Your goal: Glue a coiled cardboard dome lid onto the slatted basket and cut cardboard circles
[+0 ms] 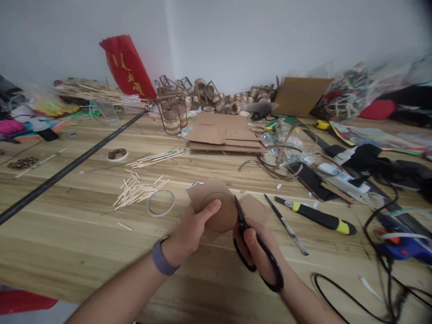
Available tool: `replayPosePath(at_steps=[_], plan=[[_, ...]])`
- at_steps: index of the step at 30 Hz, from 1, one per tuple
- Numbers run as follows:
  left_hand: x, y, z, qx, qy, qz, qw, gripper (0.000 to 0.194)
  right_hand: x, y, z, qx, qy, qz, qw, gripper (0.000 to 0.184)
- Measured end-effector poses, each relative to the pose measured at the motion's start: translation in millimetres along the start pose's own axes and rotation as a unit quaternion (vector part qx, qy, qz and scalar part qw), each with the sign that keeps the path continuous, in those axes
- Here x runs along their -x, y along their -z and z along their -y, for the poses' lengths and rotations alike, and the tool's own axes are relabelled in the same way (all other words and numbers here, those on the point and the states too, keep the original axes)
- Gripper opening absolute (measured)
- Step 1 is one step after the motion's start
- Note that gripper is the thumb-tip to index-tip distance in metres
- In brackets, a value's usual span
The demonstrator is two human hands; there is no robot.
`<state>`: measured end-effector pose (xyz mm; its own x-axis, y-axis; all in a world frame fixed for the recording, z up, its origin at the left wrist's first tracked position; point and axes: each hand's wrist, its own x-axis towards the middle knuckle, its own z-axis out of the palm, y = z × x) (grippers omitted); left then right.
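Note:
My left hand (194, 227) grips a piece of brown cardboard (221, 213), its thumb lying on top. A circle is drawn on that cardboard. Black-handled scissors (241, 216) are in my right hand (258, 245), with fingers through the loops. Their blades touch the right edge of the cardboard, beside the drawn line. Just beyond the scissors, a second cardboard piece (254, 209) with a drawn circle lies on the wooden table (111, 261). Left of my hands are a tape ring (161, 203) and a scatter of short wooden sticks (137, 192).
Right of my hands lie a pencil-like rod (286, 225), a yellow-black utility knife (320, 218) and a blue glue gun (405, 245) with a looping black cable (367, 229). Stacked cardboard (219, 130) and small woven baskets (172, 121) stand behind. A dark metal bar (74, 166) crosses the left side.

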<state>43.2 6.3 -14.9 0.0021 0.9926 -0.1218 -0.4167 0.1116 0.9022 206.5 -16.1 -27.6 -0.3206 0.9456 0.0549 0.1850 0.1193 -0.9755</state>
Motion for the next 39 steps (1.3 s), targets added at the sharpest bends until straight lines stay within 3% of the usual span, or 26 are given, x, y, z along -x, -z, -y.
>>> replayPosePath(at_steps=[6,14,39], plan=[[0.5,3.2,0.8,-0.042,-0.006,0.021,0.999,0.037,-2.7,3.5,0.0,-0.014,-0.019,0.015,1.000,0.089],[1.4,3.6,-0.6,-0.065,-0.003,0.032,0.997,0.036,-4.7,4.7,0.4,-0.001,0.003,0.032,0.999,0.095],[-1.8,8.1,5.9,-0.063,0.016,0.028,0.998,0.041,-1.1,1.2,-1.6,0.012,0.001,0.013,1.000,0.084]])
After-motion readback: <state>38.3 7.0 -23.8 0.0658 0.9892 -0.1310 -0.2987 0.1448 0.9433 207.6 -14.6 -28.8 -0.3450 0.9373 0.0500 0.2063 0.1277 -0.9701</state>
